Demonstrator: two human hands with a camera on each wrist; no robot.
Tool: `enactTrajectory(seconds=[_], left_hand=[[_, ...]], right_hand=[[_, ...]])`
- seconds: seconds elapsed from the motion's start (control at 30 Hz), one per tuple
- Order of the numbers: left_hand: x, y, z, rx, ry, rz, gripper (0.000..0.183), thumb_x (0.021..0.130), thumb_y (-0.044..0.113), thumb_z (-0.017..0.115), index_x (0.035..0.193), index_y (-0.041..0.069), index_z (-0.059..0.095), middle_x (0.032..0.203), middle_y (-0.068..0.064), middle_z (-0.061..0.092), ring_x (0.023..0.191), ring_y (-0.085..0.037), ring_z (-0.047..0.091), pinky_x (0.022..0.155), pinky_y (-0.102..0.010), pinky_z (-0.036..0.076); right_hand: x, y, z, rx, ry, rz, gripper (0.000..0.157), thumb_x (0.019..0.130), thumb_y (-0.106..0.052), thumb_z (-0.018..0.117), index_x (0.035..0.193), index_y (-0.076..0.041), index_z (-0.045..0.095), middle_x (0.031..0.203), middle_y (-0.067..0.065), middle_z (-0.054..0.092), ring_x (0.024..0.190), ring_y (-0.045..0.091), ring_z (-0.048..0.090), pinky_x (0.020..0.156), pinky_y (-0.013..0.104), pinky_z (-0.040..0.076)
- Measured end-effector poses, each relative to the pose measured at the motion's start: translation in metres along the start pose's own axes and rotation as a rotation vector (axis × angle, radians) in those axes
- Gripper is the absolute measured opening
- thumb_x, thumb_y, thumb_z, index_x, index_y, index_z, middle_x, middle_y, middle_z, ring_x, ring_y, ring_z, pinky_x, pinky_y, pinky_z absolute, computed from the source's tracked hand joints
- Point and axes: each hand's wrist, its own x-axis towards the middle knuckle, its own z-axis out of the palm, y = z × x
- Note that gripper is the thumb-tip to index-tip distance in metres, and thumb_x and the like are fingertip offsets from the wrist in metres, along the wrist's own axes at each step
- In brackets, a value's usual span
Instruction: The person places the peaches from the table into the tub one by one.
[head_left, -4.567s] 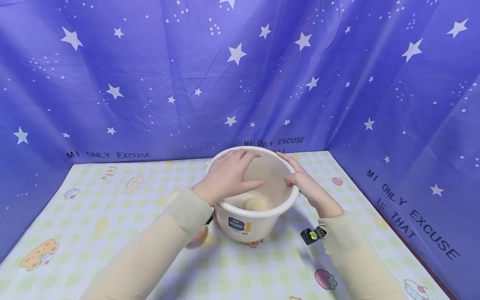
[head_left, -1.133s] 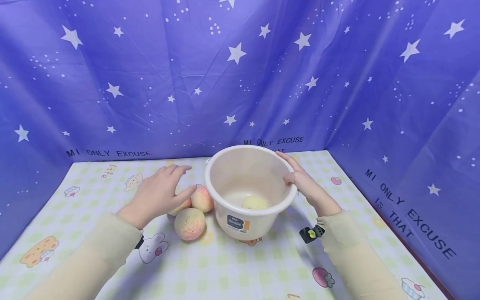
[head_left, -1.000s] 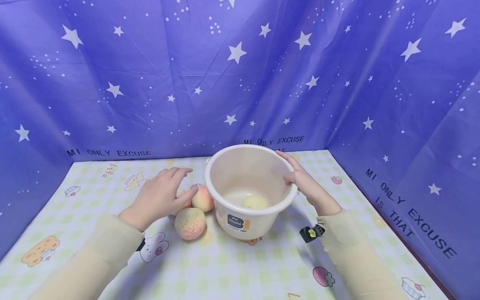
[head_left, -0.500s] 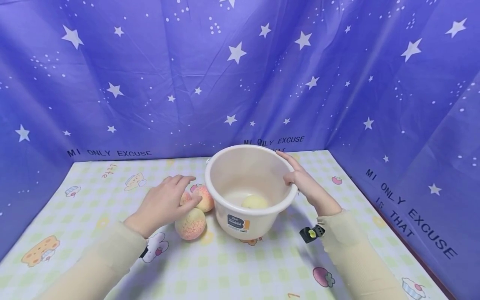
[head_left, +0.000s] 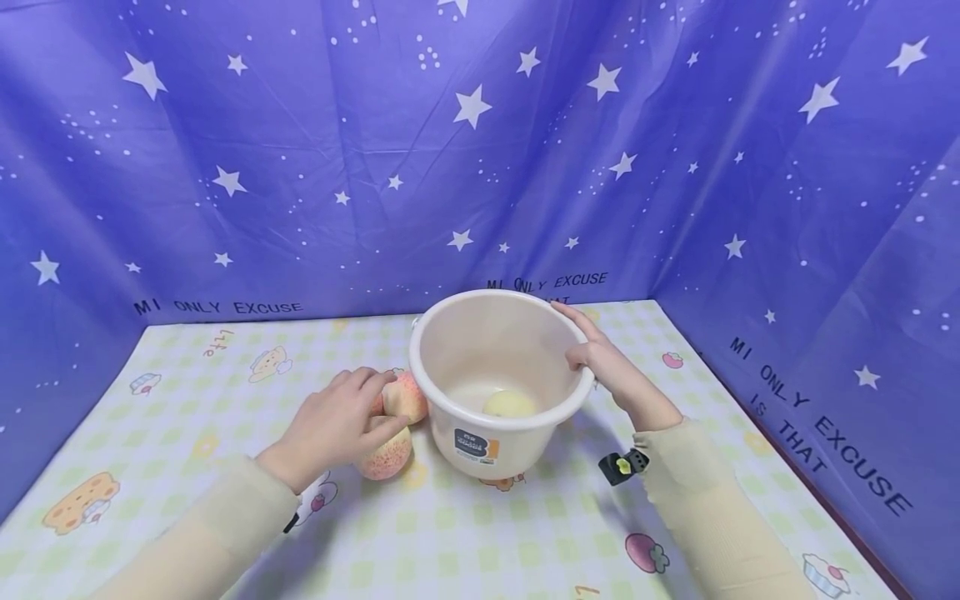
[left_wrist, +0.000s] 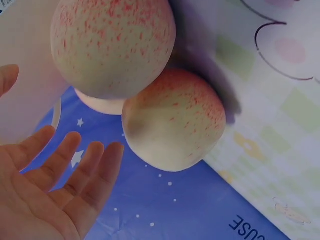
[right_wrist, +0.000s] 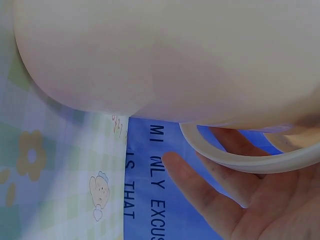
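My left hand (head_left: 333, 425) reaches low over three yellow-and-pink peaches grouped left of the bucket. Its fingers are spread and loosely bent, with the thumb above the front peach (head_left: 388, 457). Another peach (head_left: 409, 398) sits against the bucket's side, and the third is mostly hidden by the fingers. The left wrist view shows the palm (left_wrist: 30, 200) facing the peaches, fingertips just short of the nearer one (left_wrist: 172, 122). My right hand (head_left: 618, 371) grips the rim of the white bucket (head_left: 480, 421), thumb inside, fingers outside. A pale yellow round fruit (head_left: 510, 405) lies at the bucket's bottom.
A pale checked cloth (head_left: 450, 542) with printed cartoons covers the table. Blue star-printed curtains (head_left: 337, 125) rise behind and on both sides. In the right wrist view a pale curved band (right_wrist: 240, 162) on the bucket crosses in front of the right fingers.
Several seconds ago my left hand was over the bucket's mouth; it then moved left to the peaches. In the last second it has lowered and shifted slightly right. My right hand has stayed at the rim.
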Motion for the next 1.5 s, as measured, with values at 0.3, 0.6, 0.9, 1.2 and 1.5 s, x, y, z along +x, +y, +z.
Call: enactTrajectory(seconds=[0.3,0.6,0.9,1.2,1.5], left_hand=[[-0.006,0.001,0.005,-0.005,-0.079,-0.032,0.05,0.09,0.05,0.063,0.121,0.01,0.063,0.117,-0.01,0.065,0.106,-0.03,0.062,0.071,-0.05,0.055],[-0.01,0.001,0.013,-0.007,-0.058,0.0,0.048,0.088,0.044,0.069,0.122,0.011,0.063,0.112,-0.007,0.066,0.102,-0.028,0.063,0.068,-0.045,0.055],[-0.011,0.003,0.018,-0.014,-0.104,0.006,0.049,0.088,0.043,0.067,0.122,0.008,0.065,0.119,-0.015,0.064,0.102,-0.032,0.061,0.071,-0.047,0.056],[-0.013,0.007,0.025,-0.026,-0.097,0.005,0.042,0.084,0.04,0.067,0.115,0.012,0.068,0.109,-0.008,0.063,0.093,-0.025,0.053,0.06,-0.037,0.048],[-0.014,0.008,0.031,-0.006,-0.083,0.029,0.042,0.081,0.04,0.071,0.113,0.013,0.068,0.103,-0.005,0.062,0.092,-0.023,0.05,0.062,-0.035,0.049]], right_hand=[[-0.001,0.0,-0.001,-0.003,0.001,0.001,0.099,0.067,0.003,0.043,0.159,-0.026,0.018,0.164,0.015,0.011,0.126,0.039,0.039,0.072,0.031,0.045],[-0.001,0.0,0.0,0.005,0.0,-0.002,0.099,0.068,0.003,0.043,0.159,-0.025,0.018,0.163,0.016,0.012,0.125,0.039,0.041,0.069,0.031,0.046],[0.0,0.001,-0.001,-0.001,0.001,-0.002,0.099,0.068,0.003,0.043,0.159,-0.025,0.018,0.164,0.015,0.011,0.131,0.04,0.037,0.078,0.031,0.045],[-0.001,0.0,-0.001,0.008,-0.001,-0.01,0.099,0.068,0.002,0.044,0.159,-0.026,0.017,0.164,0.016,0.011,0.129,0.04,0.039,0.076,0.031,0.046],[-0.001,0.001,-0.001,0.007,0.001,-0.003,0.099,0.067,0.002,0.044,0.159,-0.026,0.018,0.164,0.016,0.012,0.129,0.04,0.039,0.076,0.032,0.046]])
